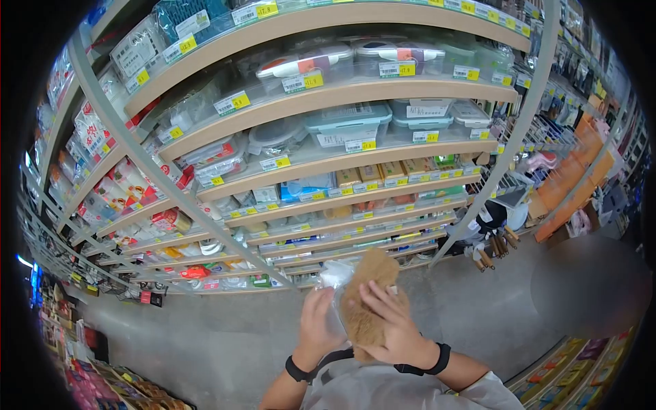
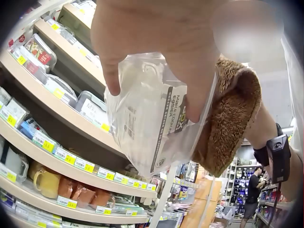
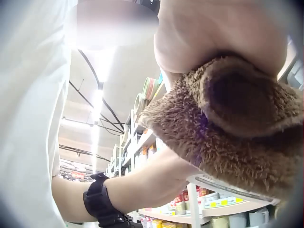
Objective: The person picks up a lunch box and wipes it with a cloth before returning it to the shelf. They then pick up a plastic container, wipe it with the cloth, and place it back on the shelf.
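Note:
In front of the body, my left hand (image 1: 318, 326) holds a clear plastic package (image 2: 137, 114). In the left wrist view its thumb and fingers grip the top, and a printed label with the words "make cooking easier" runs along the side. My right hand (image 1: 400, 329) holds a brown fluffy plush piece (image 1: 372, 273) right beside the package, its fingers spread across the front. The right wrist view shows the plush (image 3: 190, 126) folded over, with a rounded dark hollow under the palm. What the piece is, I cannot tell.
Tall shelves (image 1: 328, 102) ahead carry lidded plastic boxes (image 1: 345, 123), mugs (image 2: 46, 183) and price tags. Grey uprights (image 1: 492, 178) frame them. Brown-handled goods (image 1: 502, 244) hang low at right. Lower racks (image 1: 581, 369) stand near my sides. A person (image 2: 254, 190) stands farther down the aisle.

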`<move>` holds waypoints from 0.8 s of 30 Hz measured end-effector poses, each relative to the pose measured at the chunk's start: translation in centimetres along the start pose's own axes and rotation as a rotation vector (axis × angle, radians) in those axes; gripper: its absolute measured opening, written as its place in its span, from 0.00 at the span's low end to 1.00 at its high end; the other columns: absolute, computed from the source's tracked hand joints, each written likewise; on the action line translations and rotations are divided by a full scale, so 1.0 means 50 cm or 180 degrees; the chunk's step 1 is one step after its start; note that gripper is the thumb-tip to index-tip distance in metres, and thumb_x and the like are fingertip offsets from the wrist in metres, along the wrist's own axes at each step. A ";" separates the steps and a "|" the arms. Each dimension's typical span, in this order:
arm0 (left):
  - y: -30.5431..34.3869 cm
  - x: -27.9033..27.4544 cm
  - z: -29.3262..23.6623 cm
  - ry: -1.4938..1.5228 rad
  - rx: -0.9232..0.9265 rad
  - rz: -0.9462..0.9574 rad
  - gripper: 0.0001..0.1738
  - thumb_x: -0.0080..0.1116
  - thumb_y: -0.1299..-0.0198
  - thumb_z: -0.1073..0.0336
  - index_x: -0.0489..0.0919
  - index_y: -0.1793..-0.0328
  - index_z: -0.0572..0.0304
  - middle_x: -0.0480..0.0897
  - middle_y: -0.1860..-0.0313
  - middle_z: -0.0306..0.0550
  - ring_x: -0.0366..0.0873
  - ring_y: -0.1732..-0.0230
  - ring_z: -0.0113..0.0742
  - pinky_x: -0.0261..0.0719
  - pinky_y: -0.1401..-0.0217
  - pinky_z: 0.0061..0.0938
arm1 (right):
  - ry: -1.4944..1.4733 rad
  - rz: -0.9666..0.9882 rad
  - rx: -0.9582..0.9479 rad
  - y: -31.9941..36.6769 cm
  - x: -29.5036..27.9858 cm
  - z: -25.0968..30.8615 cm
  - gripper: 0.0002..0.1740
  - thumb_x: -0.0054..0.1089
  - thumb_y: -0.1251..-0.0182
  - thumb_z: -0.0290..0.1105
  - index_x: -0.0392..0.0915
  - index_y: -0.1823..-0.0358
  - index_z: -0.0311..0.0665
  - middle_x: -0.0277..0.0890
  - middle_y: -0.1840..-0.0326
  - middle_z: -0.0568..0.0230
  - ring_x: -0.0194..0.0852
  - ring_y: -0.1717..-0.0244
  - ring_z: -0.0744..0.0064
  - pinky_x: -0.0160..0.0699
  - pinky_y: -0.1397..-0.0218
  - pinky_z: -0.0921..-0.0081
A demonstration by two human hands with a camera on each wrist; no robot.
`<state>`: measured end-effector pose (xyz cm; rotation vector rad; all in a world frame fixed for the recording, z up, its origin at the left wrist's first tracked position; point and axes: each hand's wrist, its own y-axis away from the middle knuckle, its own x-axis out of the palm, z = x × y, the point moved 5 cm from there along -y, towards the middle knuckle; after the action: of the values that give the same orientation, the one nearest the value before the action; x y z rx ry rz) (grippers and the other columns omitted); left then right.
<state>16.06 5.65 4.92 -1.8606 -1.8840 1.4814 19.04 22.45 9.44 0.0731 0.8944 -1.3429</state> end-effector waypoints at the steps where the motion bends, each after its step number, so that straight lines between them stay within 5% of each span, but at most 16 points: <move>1: 0.007 -0.004 -0.005 -0.0017 0.0010 0.0023 0.45 0.76 0.67 0.66 0.69 0.38 0.63 0.73 0.43 0.57 0.72 0.42 0.58 0.72 0.38 0.44 | -0.0111 0.0224 -0.0282 0.005 0.008 0.013 0.37 0.61 0.45 0.45 0.69 0.33 0.41 0.56 0.25 0.56 0.51 0.25 0.48 0.47 0.27 0.42; 7: 0.011 -0.042 -0.030 0.0074 0.0104 -0.0149 0.43 0.77 0.66 0.66 0.70 0.39 0.62 0.73 0.46 0.58 0.72 0.43 0.60 0.72 0.39 0.46 | -0.0821 0.0891 -0.0890 0.018 -0.012 0.040 0.37 0.58 0.47 0.41 0.68 0.31 0.49 0.58 0.25 0.62 0.53 0.25 0.57 0.46 0.26 0.44; 12: 0.018 -0.041 -0.032 -0.0091 0.0245 -0.0062 0.45 0.77 0.69 0.64 0.70 0.39 0.61 0.74 0.46 0.56 0.74 0.45 0.60 0.73 0.41 0.47 | 0.0076 -0.0005 -0.0045 0.000 -0.029 -0.019 0.42 0.65 0.48 0.44 0.64 0.29 0.47 0.54 0.24 0.59 0.50 0.25 0.50 0.47 0.26 0.46; 18: 0.016 -0.023 0.020 0.0156 0.0212 0.0023 0.45 0.75 0.72 0.66 0.71 0.39 0.60 0.74 0.44 0.57 0.71 0.40 0.60 0.72 0.40 0.47 | 0.0093 -0.0210 0.0392 -0.027 0.019 -0.063 0.43 0.66 0.48 0.45 0.62 0.29 0.47 0.52 0.24 0.52 0.48 0.25 0.42 0.48 0.28 0.44; 20: 0.002 -0.023 0.043 -0.0254 0.0144 0.0235 0.47 0.77 0.65 0.61 0.67 0.35 0.63 0.74 0.46 0.58 0.74 0.45 0.57 0.75 0.43 0.43 | 0.0273 -0.0153 0.0442 -0.048 0.050 -0.052 0.42 0.65 0.47 0.45 0.62 0.28 0.47 0.51 0.23 0.52 0.48 0.25 0.43 0.48 0.28 0.43; 24: -0.015 -0.028 0.141 0.0244 -0.0398 -0.0043 0.42 0.74 0.66 0.66 0.73 0.38 0.61 0.73 0.43 0.58 0.72 0.42 0.60 0.72 0.40 0.47 | -0.0037 0.0418 -0.0430 -0.118 0.120 -0.007 0.41 0.63 0.46 0.47 0.63 0.28 0.49 0.51 0.23 0.56 0.47 0.24 0.46 0.47 0.27 0.43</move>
<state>11.17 0.87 2.52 -1.9230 -1.9916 1.2964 13.54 16.19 8.21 0.0191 0.9522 -1.1574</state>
